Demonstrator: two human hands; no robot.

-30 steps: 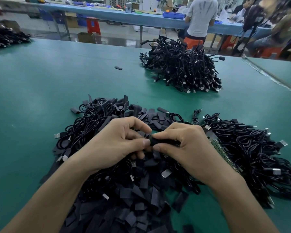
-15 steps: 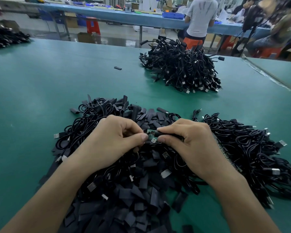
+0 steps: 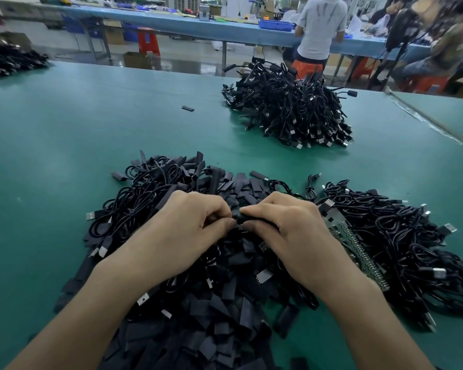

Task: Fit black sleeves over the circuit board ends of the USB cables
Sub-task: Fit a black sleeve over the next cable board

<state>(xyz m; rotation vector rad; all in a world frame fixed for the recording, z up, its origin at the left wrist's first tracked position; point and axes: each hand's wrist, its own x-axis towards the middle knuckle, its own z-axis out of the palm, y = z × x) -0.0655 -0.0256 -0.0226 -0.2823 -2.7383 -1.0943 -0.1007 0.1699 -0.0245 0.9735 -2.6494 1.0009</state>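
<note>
above the heap of loose sleeves (image 3: 198, 311) at six o'clock, the left hand (image 3: 182, 231) and right hand (image 3: 289, 231) pinch one black sleeve (image 3: 238, 218) between fingertips; light, soft tubing that likely flattens, best held near its open mouth.

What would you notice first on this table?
The left hand and right hand pinch one small black sleeve over a big heap of flat black sleeves and coiled cables on the green table. Farther back, to the right, stands another pile of black cables.
</note>
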